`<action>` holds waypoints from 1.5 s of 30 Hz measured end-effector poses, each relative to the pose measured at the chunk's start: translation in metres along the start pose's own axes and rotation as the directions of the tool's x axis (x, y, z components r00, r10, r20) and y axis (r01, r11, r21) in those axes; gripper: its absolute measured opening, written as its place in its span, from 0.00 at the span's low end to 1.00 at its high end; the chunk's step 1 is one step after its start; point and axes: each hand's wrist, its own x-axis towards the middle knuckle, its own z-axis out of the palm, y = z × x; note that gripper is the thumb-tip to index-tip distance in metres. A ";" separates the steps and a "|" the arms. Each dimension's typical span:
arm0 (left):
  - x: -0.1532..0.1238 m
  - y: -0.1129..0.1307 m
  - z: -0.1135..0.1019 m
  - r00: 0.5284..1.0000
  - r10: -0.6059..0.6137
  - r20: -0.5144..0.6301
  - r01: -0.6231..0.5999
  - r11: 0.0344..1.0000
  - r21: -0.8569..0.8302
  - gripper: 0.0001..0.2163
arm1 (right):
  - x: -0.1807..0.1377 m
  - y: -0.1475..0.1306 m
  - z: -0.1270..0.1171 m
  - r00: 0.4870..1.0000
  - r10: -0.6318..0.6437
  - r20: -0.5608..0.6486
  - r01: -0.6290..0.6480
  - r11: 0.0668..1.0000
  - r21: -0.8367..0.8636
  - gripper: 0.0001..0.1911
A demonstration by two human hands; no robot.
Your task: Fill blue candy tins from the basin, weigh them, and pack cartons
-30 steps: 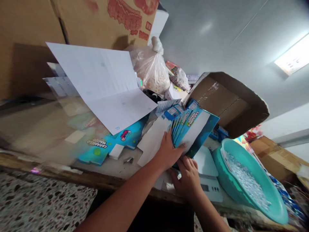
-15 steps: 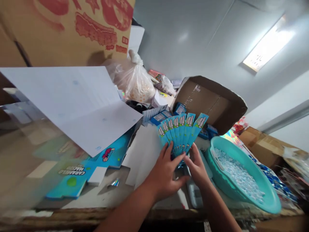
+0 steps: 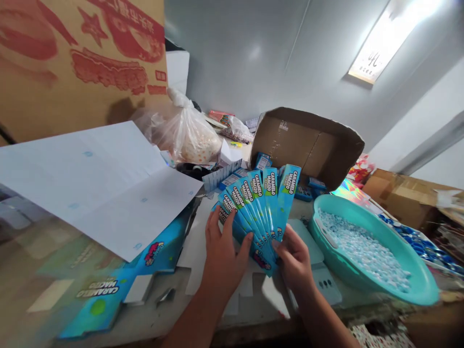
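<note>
A fan of flat blue cartons printed "CARAMELO MACIZO" is spread upright between my two hands above the table. My left hand is at its left side, fingers curled over the leftmost carton and thumb against the front. My right hand pinches the lower right end, where the cartons overlap. Behind my right wrist lies a pale scale with dark buttons, partly hidden. White card sheets lie under and left of my left hand.
A turquoise basin of small wrapped candies stands at the right. An open cardboard box with blue packets sits behind. Left are a large white sheet, blue printed card and a tied plastic bag.
The cartons have spread into a wider fan and come closer. My left hand has shifted left to the fan's outer edge; my right hand keeps the lower end. The view has turned slightly.
</note>
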 end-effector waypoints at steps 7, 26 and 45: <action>-0.005 0.013 -0.001 0.980 0.199 -0.019 -0.184 0.936 0.299 0.41 | -0.014 0.012 -0.022 0.973 0.211 -0.088 -0.187 0.956 0.224 0.25; -0.009 0.009 0.007 0.966 0.255 0.032 -0.255 0.933 0.255 0.41 | -0.015 -0.007 -0.008 0.994 -0.037 0.105 0.032 0.998 0.050 0.16; -0.008 0.039 -0.004 0.910 0.394 -0.128 -0.353 0.899 0.258 0.43 | -0.016 -0.011 0.001 0.968 -0.111 0.226 0.115 0.993 -0.006 0.20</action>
